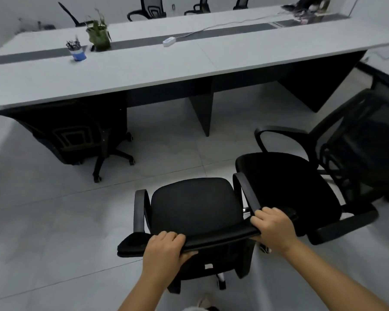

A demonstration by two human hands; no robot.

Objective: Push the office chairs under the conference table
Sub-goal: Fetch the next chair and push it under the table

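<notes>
A black office chair [194, 205] stands right in front of me on the tiled floor, its seat facing the long grey conference table [144, 70]. My left hand [164, 250] and my right hand [273, 225] both grip the top edge of its backrest. A second black chair [288, 182] stands just to its right, turned sideways, armrests nearly touching. At the left, a third chair [76, 138] sits tucked under the table's edge.
On the table stand a blue pen cup [78, 52], a potted plant [98, 34] and a white power strip [169, 41] with its cable. More chairs [149, 9] line the far side. Open floor lies between my chair and the table's centre leg [202, 111].
</notes>
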